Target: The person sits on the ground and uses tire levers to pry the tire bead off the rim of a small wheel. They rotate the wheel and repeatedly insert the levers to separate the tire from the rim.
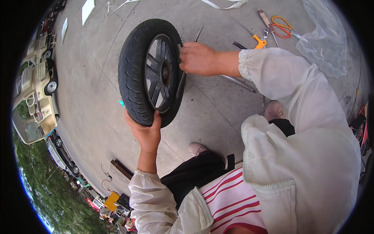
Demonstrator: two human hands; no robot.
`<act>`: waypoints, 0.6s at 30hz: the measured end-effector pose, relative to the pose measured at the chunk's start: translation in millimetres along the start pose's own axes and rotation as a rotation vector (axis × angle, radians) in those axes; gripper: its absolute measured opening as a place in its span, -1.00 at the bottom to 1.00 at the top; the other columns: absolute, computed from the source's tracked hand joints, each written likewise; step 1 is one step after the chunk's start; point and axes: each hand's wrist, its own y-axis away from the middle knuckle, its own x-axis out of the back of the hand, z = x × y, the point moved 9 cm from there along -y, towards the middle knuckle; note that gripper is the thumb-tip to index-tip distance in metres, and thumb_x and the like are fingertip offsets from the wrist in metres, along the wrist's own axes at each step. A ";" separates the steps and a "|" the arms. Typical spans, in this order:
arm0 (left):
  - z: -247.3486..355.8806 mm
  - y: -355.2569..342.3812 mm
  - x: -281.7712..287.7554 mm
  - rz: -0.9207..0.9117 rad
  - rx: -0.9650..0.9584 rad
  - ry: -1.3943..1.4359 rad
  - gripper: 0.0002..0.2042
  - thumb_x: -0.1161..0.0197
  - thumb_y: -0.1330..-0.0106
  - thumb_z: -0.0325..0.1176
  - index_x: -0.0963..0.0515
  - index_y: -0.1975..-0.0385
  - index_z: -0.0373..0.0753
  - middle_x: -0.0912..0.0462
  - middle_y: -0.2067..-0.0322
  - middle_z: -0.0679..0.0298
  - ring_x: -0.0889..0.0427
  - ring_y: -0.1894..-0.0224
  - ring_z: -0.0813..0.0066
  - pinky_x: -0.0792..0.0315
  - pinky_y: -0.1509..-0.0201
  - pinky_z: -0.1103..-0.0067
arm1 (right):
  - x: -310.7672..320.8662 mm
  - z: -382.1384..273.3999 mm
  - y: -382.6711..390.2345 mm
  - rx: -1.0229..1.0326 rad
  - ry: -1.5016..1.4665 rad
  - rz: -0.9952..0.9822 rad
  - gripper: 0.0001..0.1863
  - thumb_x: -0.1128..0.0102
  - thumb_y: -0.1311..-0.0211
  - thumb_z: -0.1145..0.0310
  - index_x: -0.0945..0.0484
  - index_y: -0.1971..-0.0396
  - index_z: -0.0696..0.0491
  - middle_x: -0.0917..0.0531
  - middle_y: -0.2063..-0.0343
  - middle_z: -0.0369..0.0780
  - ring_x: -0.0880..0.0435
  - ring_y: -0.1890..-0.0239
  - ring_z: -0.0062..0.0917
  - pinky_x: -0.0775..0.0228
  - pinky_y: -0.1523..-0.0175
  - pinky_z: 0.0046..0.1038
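A black motorcycle tyre point(134, 74) on a dark spoked wheel rim point(157, 87) stands upright in front of me, slightly tilted. My left hand point(147, 130) grips the tyre's near lower edge, its thumb toward the rim and the fingers on the tread. At the tyre's right side, my right hand point(196, 58) is closed in a fist round what looks like a tyre lever point(180, 85). One end of that lever runs down along the tyre's side by the rim, and the other sticks out above the fist. The fist hides its middle.
Scissors with orange and red handles point(281, 26), a screwdriver point(265, 18) and an orange-handled tool point(259, 41) lie on the concrete at upper right, beside a clear plastic bag point(325, 43). Metal rods point(238, 82) lie right of the wheel. Parked vehicles point(37, 91) stand at far left.
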 end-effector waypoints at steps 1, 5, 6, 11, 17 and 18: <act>0.5 -0.1 -0.1 -0.004 -0.009 -0.012 -0.15 -0.48 -0.04 -0.37 -0.11 -0.30 -0.41 -0.33 -0.17 -0.04 -0.36 -0.23 0.09 -0.16 -0.35 0.36 | 3.7 1.9 0.6 -0.011 -0.049 0.030 -0.91 -0.25 0.06 0.25 -0.65 0.59 -0.09 -0.62 0.55 -0.35 -0.59 0.28 -0.49 -0.29 0.10 -0.47; 0.1 0.1 0.9 0.013 -0.024 -0.010 -0.15 -0.48 -0.02 -0.37 -0.12 -0.30 -0.41 -0.33 -0.17 -0.05 -0.36 -0.23 0.07 -0.17 -0.34 0.35 | 9.7 9.6 0.2 -0.046 -0.057 0.092 -0.92 -0.23 0.10 0.28 -0.63 0.61 -0.07 -0.59 0.57 -0.36 -0.58 0.29 -0.51 -0.30 0.10 -0.49; -0.8 -0.3 -0.1 0.007 -0.015 -0.002 -0.15 -0.49 -0.02 -0.37 -0.12 -0.30 -0.41 -0.33 -0.17 -0.05 -0.36 -0.23 0.07 -0.17 -0.34 0.35 | 5.5 8.8 -1.4 -0.031 -0.039 0.047 -0.93 -0.23 0.11 0.29 -0.62 0.62 -0.07 -0.59 0.57 -0.37 -0.58 0.30 -0.51 -0.29 0.10 -0.49; 2.9 -0.6 -2.2 0.015 -0.035 -0.030 -0.15 -0.49 -0.02 -0.37 -0.13 -0.30 -0.41 -0.33 -0.16 -0.06 -0.36 -0.23 0.07 -0.17 -0.34 0.36 | -0.5 -0.4 -8.7 0.038 0.021 0.022 -0.95 -0.22 0.15 0.29 -0.60 0.65 -0.09 -0.58 0.59 -0.39 -0.57 0.31 -0.54 -0.27 0.08 -0.51; 3.0 1.0 -4.1 -0.004 -0.022 -0.051 -0.15 -0.48 -0.02 -0.37 -0.13 -0.30 -0.41 -0.30 -0.18 -0.06 -0.32 -0.26 0.06 -0.14 -0.36 0.35 | 3.0 -6.2 -22.3 0.127 0.023 0.089 -0.95 -0.23 0.16 0.31 -0.60 0.67 -0.08 -0.58 0.60 -0.40 -0.57 0.33 -0.53 -0.29 0.07 -0.50; 1.9 1.1 -4.7 -0.009 -0.011 -0.036 -0.15 -0.48 -0.02 -0.37 -0.13 -0.30 -0.41 -0.30 -0.19 -0.06 -0.32 -0.26 0.06 -0.14 -0.36 0.34 | 4.1 -7.4 -24.2 0.137 0.025 0.105 -0.95 -0.23 0.16 0.31 -0.60 0.68 -0.07 -0.58 0.60 -0.39 -0.58 0.33 -0.53 -0.29 0.06 -0.50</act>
